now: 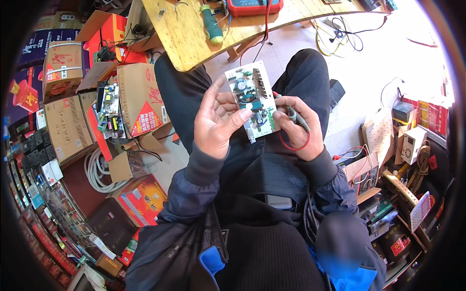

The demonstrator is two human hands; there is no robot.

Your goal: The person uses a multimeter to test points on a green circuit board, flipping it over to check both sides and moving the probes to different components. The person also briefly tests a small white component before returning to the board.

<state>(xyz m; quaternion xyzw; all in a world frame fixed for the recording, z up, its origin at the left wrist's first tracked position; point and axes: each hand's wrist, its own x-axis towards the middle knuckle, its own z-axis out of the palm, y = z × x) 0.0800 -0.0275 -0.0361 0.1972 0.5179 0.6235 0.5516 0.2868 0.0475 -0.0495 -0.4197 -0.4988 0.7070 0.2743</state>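
Over my lap is a populated circuit board [264, 99], tilted upright, with capacitors and a row of dark parts along one edge. My left hand [216, 116] grips its left side, the thumb on the front and the fingers behind. At the lower right edge, my right hand [306, 133] is closed round a dark test probe [298, 119], its thumb against the board. A red lead loops below that hand. Whether it holds a second probe I cannot tell. Beyond, a red multimeter [255, 7] lies on the wooden table [183, 41], with red and dark leads hanging over the edge.
A green-handled screwdriver [212, 25] lies near the table's edge. On the left stand open cardboard boxes [141, 94], one with circuit boards [110, 111] at its edge, and a coiled white cable [97, 169]. At the right are a white device [414, 144] and loose wires [342, 34] on the floor.
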